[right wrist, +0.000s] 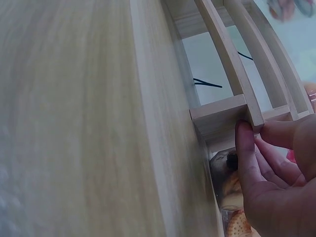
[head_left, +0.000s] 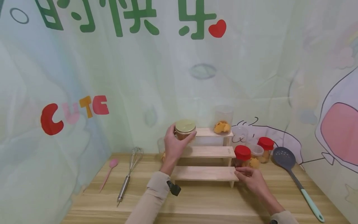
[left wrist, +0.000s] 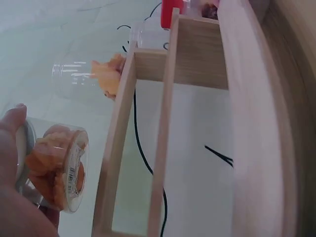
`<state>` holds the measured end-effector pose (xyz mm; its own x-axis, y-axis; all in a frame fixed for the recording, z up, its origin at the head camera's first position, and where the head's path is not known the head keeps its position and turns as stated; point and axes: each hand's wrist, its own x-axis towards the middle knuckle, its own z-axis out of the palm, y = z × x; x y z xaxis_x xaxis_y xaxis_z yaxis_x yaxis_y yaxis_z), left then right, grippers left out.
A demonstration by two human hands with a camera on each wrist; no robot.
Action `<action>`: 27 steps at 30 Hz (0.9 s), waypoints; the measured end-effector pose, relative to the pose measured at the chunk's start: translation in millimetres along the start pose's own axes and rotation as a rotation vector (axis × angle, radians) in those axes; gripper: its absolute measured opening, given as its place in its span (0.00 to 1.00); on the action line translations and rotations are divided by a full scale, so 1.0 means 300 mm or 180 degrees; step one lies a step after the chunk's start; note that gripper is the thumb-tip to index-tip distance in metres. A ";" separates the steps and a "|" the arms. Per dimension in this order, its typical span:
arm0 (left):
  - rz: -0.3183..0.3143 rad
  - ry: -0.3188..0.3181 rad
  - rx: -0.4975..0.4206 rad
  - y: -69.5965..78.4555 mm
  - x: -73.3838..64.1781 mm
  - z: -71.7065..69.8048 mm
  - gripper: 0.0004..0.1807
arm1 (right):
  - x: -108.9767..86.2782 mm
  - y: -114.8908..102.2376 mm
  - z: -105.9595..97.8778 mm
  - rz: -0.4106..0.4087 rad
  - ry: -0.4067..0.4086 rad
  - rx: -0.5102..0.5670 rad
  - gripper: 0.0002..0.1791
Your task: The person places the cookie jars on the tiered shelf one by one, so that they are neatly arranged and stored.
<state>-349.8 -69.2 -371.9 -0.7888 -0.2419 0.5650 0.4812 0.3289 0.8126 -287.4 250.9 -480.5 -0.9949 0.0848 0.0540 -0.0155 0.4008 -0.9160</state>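
Note:
My left hand (head_left: 174, 147) grips a clear jar with a gold lid (head_left: 185, 126) near the left end of the top tier of a three-step wooden shelf (head_left: 204, 173). In the left wrist view, orange-brown cookies and a barcode label show through this jar (left wrist: 61, 168), which is apart from the top board. My right hand (head_left: 253, 180) pinches the right end of the lowest board, thumb and fingers on its corner in the right wrist view. On the top tier's right end stands a clear jar of orange cookies (head_left: 222, 127).
Red-lidded jars (head_left: 242, 152) and a clear-lidded jar (head_left: 255, 157) stand right of the shelf. A skimmer (head_left: 284, 158) lies at far right; a whisk (head_left: 127, 182) and a pink spoon (head_left: 109, 172) lie left. Another clear container (head_left: 161, 146) is partly hidden behind my left hand. A printed cloth hangs behind.

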 end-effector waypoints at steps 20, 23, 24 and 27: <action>-0.0043 -0.0336 0.0372 0.009 0.097 0.183 0.49 | -0.001 0.001 0.015 0.0005 0.0016 -0.0022 0.20; -0.0067 -0.0502 0.0435 -0.002 0.104 0.183 0.49 | 0.001 0.000 0.015 -0.0024 0.0031 -0.0037 0.20; -0.0055 -0.0580 0.0476 -0.005 0.107 0.183 0.50 | 0.003 0.001 0.013 -0.0036 0.0043 -0.0041 0.20; -0.0005 -0.0833 0.0665 -0.012 0.110 0.185 0.54 | 0.004 0.006 0.008 -0.0034 0.0074 -0.0038 0.19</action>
<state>-398.9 -27.9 -364.1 -0.8740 -0.0089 0.4858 0.4123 0.5153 0.7513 -288.8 249.5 -483.2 -0.9921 0.1017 0.0732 -0.0249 0.4127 -0.9105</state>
